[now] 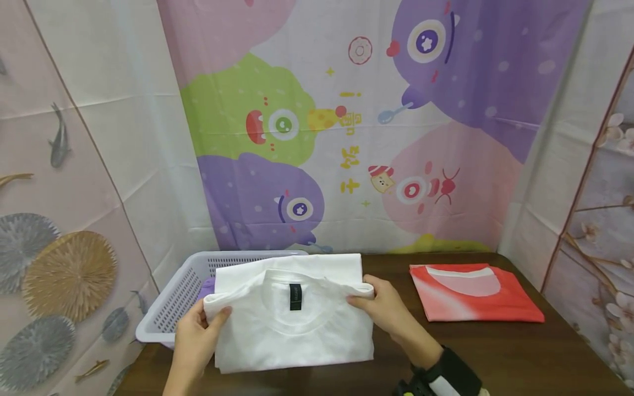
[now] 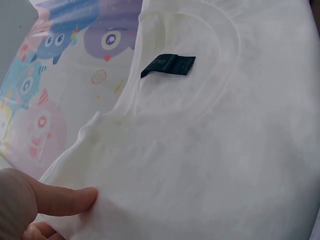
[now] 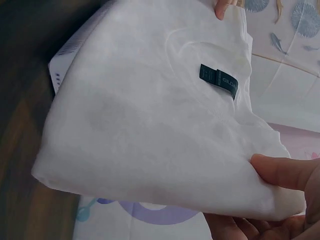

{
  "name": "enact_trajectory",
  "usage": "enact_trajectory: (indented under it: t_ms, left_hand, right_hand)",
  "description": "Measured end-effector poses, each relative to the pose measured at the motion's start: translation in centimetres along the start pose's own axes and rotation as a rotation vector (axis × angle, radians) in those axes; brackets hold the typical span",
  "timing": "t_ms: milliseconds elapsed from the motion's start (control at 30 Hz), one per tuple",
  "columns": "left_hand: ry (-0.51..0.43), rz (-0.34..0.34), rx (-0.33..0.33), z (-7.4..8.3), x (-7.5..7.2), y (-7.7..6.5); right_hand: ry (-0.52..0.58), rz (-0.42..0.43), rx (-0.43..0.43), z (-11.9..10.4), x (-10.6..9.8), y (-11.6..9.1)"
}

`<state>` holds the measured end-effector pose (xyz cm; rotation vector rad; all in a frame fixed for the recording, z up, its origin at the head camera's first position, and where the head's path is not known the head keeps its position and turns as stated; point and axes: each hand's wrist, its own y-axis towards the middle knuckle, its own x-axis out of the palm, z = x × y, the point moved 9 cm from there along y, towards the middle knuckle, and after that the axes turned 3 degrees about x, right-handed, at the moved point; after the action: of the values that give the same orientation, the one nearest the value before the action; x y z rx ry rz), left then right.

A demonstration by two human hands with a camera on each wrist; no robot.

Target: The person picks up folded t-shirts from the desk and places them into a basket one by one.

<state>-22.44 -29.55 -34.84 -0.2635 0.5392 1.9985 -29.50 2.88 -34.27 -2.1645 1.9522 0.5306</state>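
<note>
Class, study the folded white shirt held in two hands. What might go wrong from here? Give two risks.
The left hand and right hand pinch the folded white shirt only near its upper corners, so its folds might slip loose. In the head view, the shirt overlaps the basket, so an edge could catch on it.

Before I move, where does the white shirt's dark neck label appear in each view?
Head: neck label, lower half, slightly left of centre.
Left wrist: neck label, upper half, horizontally near the middle.
Right wrist: neck label, upper half, right of centre.
Shared landmark: round collar, the label inside it.
</note>
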Motion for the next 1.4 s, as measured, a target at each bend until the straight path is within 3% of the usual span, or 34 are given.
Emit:
enact_trajectory:
  t_ms: [233, 800, 1167, 1400]
  left_hand:
    - [0.033, 0.007, -0.015, -0.6, -1.3, 0.8]
    - [0.132, 0.057, -0.009, -0.9, -4.7, 2.7]
    - [0.134, 0.201, 0.066, -0.4, -6.9, 3.8]
    - [0.134, 0.221, 0.073, -0.8, -7.7, 4.6]
  right_hand:
    - [0.003, 0.017, 0.005, -0.9, 1.0, 0.4]
    - [0.003, 0.022, -0.079, -3.5, 3.5, 2.1]
    - [-0.050, 0.016, -0.130, -5.5, 5.0, 3.0]
    - [-0.049, 0.013, -0.134, -6.1, 5.9, 3.3]
